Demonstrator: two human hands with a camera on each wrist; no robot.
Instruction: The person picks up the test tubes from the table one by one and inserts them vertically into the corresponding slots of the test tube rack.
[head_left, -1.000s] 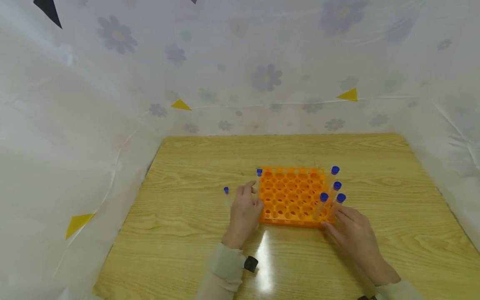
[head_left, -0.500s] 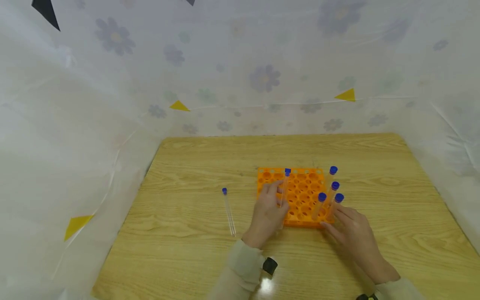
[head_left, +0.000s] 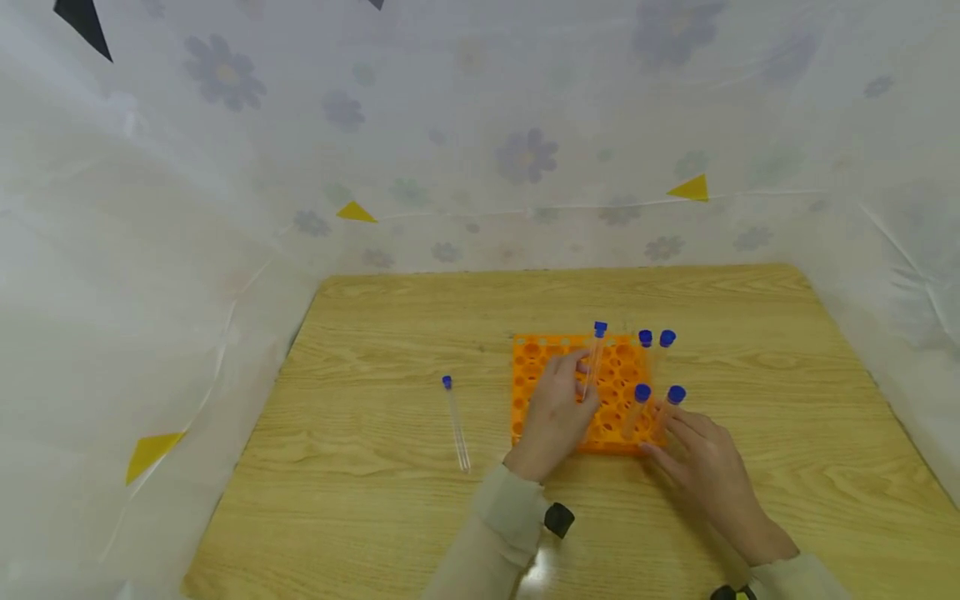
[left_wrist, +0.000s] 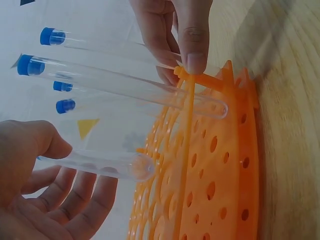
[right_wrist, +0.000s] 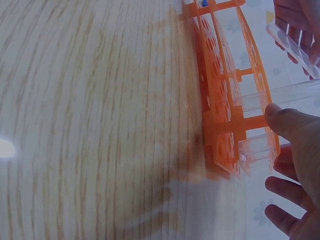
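My left hand (head_left: pixel 558 408) pinches a clear test tube (left_wrist: pixel 95 164) with a blue cap, tilted above an orange test tube rack (head_left: pixel 525 417). In the left wrist view its rounded end is right at the rack's top plate. My right hand (head_left: pixel 708 454) grips the rack's near right corner, its thumb (left_wrist: pixel 195 50) pressed on the top edge. Several blue-capped test tubes, one of them a front tube (left_wrist: pixel 125 82), stand in the right end of the rack and lean differently. Most holes to the left hold no tube.
Another capped test tube (head_left: pixel 457 425) lies on the wooden table (head_left: pixel 360 500), left of the rack. A pale flowered sheet (head_left: pixel 450 167) surrounds the table at the back and sides, with yellow triangles (head_left: pixel 356 212) on it.
My left hand has carried its test tube rightward from the rack's left side to over its right half. One standing tube's cap has shifted back and left. My right hand stays at the corner.
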